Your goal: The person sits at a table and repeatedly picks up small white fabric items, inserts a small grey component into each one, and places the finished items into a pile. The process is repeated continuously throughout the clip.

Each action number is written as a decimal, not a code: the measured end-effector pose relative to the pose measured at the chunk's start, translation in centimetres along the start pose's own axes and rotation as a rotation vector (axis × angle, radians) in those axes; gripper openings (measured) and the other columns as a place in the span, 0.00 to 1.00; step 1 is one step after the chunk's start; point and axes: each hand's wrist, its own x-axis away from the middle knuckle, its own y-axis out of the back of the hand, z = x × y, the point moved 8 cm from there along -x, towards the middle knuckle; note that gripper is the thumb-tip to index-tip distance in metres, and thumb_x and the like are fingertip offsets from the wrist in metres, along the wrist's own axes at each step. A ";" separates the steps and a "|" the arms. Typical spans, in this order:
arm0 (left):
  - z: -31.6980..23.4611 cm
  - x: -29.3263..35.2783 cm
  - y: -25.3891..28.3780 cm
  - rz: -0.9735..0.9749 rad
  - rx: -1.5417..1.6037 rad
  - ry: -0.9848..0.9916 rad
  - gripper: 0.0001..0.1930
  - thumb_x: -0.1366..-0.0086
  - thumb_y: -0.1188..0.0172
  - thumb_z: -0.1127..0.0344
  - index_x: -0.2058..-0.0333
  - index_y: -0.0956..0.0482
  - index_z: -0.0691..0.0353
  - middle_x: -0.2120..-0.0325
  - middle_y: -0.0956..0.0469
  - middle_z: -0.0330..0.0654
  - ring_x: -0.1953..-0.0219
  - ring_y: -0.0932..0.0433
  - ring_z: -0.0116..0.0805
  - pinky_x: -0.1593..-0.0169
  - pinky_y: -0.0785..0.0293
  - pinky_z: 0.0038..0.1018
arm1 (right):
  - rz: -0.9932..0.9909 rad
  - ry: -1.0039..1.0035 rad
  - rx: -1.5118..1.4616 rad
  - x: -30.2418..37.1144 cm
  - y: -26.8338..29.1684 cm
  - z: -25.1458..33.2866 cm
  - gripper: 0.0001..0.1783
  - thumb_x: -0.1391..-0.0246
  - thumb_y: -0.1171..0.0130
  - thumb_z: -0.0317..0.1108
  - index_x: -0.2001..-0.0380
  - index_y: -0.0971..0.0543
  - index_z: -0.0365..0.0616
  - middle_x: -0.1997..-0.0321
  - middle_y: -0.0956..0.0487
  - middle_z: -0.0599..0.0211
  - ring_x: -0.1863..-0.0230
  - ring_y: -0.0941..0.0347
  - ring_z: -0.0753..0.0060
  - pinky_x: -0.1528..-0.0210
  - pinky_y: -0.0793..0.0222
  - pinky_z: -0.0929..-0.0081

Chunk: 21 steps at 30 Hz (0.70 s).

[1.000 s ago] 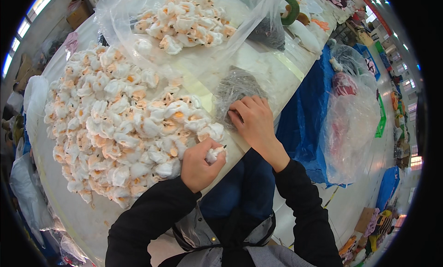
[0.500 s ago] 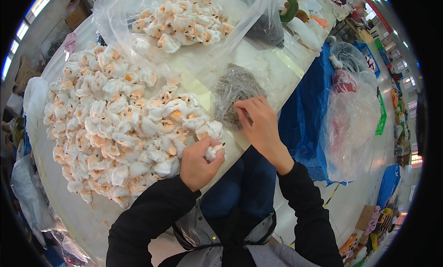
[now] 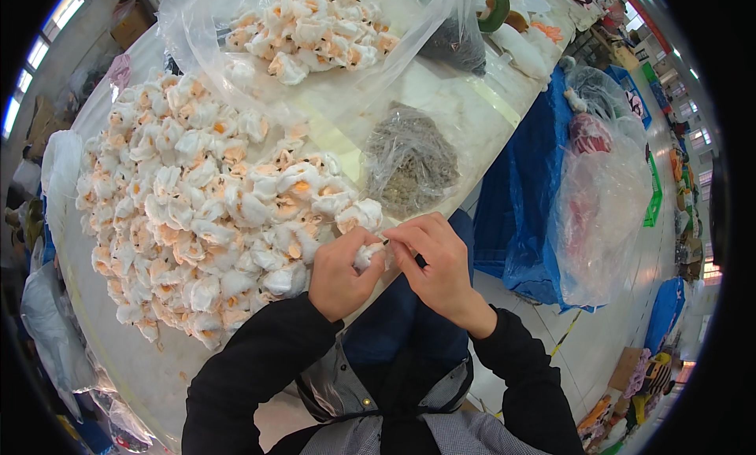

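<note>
- Table (image 3: 150,376): bare at lower left and right of the bag; its near edge runs beneath the hands.
- Pile of fluffy pieces (image 3: 197,211): covers the left, beside the left hand.
- Clear bag (image 3: 411,160) of grey-brown bits: uncovered since the right hand left.
- Right hand (image 3: 435,262): moved to the left; fingertips together, contents unclear.
- Left hand (image 3: 340,278): still pinching.
- White piece (image 3: 367,257): in that pinch.

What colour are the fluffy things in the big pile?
The fluffy things are mostly white with peach patches; the head view shows it best.
</note>
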 end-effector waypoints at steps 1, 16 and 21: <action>0.0 0.0 -0.1 0.003 -0.005 -0.005 0.07 0.35 0.34 0.70 0.61 0.20 0.64 0.73 0.20 0.50 0.79 0.21 0.44 0.73 0.27 0.36 | -0.010 -0.001 0.007 0.1 0.1 0.0 0.15 0.50 0.30 0.18 0.57 0.12 0.43 0.61 0.16 0.63 0.60 0.21 0.58 0.62 0.23 0.67; -1.0 0.3 -0.7 0.058 -0.059 -0.072 0.07 0.36 0.35 0.72 0.59 0.20 0.64 0.69 0.20 0.49 0.78 0.20 0.45 0.75 0.26 0.34 | 0.102 -0.051 -0.101 0.6 0.8 -0.3 0.11 0.44 0.31 0.22 0.57 0.13 0.41 0.63 0.16 0.61 0.64 0.20 0.60 0.61 0.23 0.67; -1.0 0.5 -1.0 0.058 -0.088 -0.165 0.07 0.35 0.34 0.71 0.58 0.19 0.64 0.67 0.20 0.49 0.77 0.19 0.45 0.74 0.24 0.35 | 0.132 -0.135 -0.136 1.0 0.8 -0.9 0.07 0.42 0.31 0.23 0.59 0.15 0.40 0.64 0.17 0.61 0.68 0.19 0.64 0.64 0.24 0.70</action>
